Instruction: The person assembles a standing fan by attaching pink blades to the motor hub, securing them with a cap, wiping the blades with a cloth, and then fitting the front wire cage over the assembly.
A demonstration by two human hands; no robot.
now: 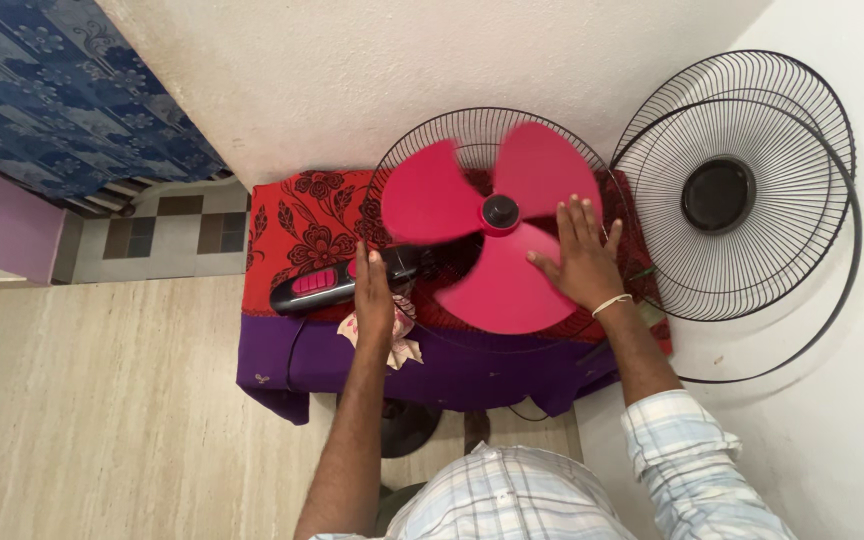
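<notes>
- My left hand [374, 300] is down on the black neck of the fan [407, 265], fingers wrapped round it, a crumpled pale cloth [399, 345] tucked just under the palm.
- My right hand [582, 262] lies flat on the red fan blade [497, 215], fingers spread wide, gripping nothing, only pressing on the lower right blade.
- The blade looks blurred at its edges; it sits on the black hub in front of the rear wire guard [472, 140].
- The fan lies on its back across the surface [292, 225], which wears a red flowered cover over a purple cloth.
- The fan's black base with pink buttons [312, 285] points left, just beside my left hand.
- Two loose black wire guards [742, 190] lean against the white wall on the right, well apart from my fingers.
</notes>
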